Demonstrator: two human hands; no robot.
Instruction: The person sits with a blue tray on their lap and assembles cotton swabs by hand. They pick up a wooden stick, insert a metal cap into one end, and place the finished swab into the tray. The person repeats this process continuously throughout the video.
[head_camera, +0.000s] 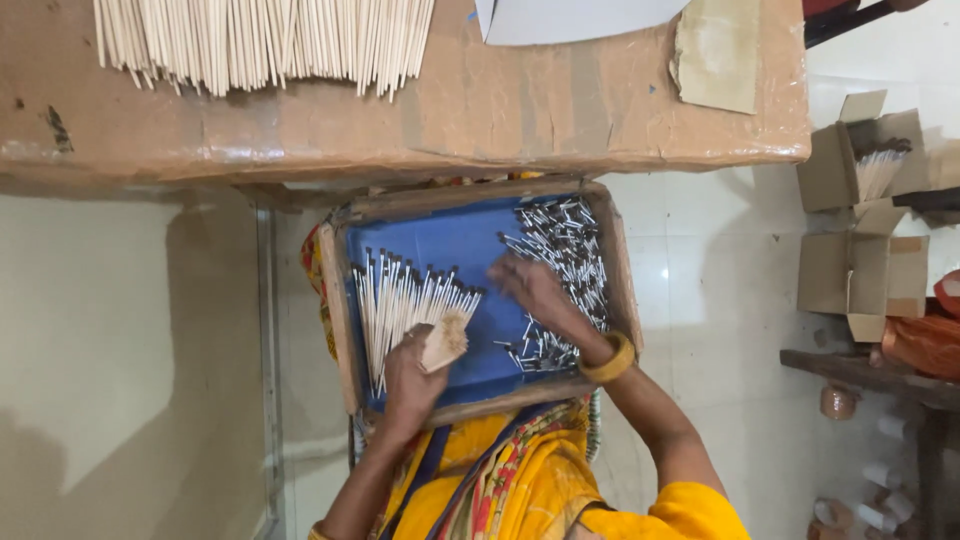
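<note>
Left hand: your left hand (412, 372) is clamped on a small bundle of sticks (446, 340), lower middle of the frame.
Right hand: your right hand (530, 285) lies flat, fingers spread, on the metal caps (565, 245) pile.
Tray: blue-lined wooden tray (340, 300) on your lap, capped sticks (400, 295) fanned out at its left.
Up top: bare sticks (260, 40) on the cardboard-covered table (500, 110).

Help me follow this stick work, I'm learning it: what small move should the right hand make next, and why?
Probably pinch one small metal piece from the heap and carry it to the bundle of sticks in the left hand. The right hand already rests, fingers spread, on the heap in the blue-lined tray, while finished tipped sticks lie fanned beside the left hand.
</note>
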